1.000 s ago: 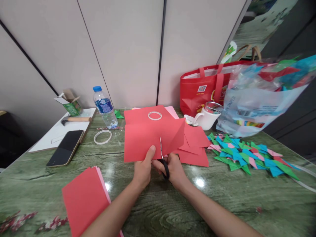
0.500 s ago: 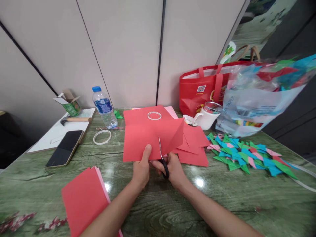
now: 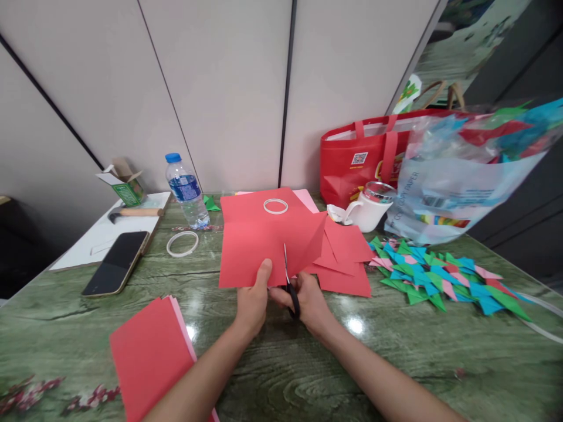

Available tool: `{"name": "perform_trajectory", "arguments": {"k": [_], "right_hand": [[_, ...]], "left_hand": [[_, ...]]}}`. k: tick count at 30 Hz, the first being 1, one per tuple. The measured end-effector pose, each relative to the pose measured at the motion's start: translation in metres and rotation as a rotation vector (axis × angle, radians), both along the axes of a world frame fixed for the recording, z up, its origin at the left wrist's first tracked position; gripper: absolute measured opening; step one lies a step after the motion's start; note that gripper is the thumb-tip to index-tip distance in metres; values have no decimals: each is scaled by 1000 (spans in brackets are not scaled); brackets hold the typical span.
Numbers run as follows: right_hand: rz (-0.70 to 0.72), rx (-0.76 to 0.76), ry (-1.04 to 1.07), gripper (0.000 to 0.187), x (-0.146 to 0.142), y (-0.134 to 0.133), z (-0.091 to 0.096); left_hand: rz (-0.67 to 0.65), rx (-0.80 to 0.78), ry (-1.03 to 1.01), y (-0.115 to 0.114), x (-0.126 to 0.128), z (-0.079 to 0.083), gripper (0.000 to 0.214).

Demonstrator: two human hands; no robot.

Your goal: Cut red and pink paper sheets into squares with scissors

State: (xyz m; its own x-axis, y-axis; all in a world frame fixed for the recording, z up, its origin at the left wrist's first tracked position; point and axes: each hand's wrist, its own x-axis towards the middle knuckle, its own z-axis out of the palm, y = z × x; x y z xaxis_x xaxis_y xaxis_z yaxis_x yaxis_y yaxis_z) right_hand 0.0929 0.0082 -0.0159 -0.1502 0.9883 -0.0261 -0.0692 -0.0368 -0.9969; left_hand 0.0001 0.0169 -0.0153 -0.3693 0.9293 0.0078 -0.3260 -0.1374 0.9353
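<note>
My left hand (image 3: 254, 296) pinches the near edge of a red sheet of paper (image 3: 246, 252), thumb on top. My right hand (image 3: 310, 299) is closed around the black handle of a pair of scissors (image 3: 292, 300). The blade points away from me and cuts into the sheet from its near edge, just right of my left thumb. The part of the sheet right of the blade tilts up. Behind it lies more red paper with a white tape ring (image 3: 275, 206) on top. Cut red pieces (image 3: 347, 278) lie to the right, partly under the sheet.
A stack of red and pink paper (image 3: 149, 351) lies near my left forearm. Leftward are a phone (image 3: 116, 262), a hammer (image 3: 136, 213), a water bottle (image 3: 187, 193) and another tape ring (image 3: 182, 244). A white mug (image 3: 369, 211), bags (image 3: 352, 161) and folded paper pieces (image 3: 435, 272) occupy the right.
Almost nothing differs. The raised right corner of the red sheet has dipped slightly, while both hands and the scissors stay in nearly the same place.
</note>
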Motion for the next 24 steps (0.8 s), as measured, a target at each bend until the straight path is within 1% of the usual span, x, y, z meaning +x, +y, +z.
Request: {"name": "perform_trajectory", "arguments": {"k": [4, 7, 9, 13, 16, 21, 24], "right_hand": [[31, 23, 71, 32, -1, -1, 2], [39, 35, 92, 35, -1, 0, 1], [34, 28, 81, 35, -1, 0, 0], [17, 0, 31, 27, 1, 1, -4], [22, 11, 24, 23, 1, 1, -5], [1, 0, -6, 25, 0, 1, 0], [-11, -14, -25, 27, 0, 2, 0]], "left_hand": [[-4, -46, -39, 1, 0, 2, 35], [11, -51, -37, 3, -1, 1, 37], [16, -48, -22, 4, 0, 0, 38], [22, -51, 0, 4, 0, -1, 39], [19, -29, 11, 3, 0, -2, 41], [21, -16, 11, 3, -1, -2, 43], [19, -9, -11, 2, -1, -1, 39]]}}
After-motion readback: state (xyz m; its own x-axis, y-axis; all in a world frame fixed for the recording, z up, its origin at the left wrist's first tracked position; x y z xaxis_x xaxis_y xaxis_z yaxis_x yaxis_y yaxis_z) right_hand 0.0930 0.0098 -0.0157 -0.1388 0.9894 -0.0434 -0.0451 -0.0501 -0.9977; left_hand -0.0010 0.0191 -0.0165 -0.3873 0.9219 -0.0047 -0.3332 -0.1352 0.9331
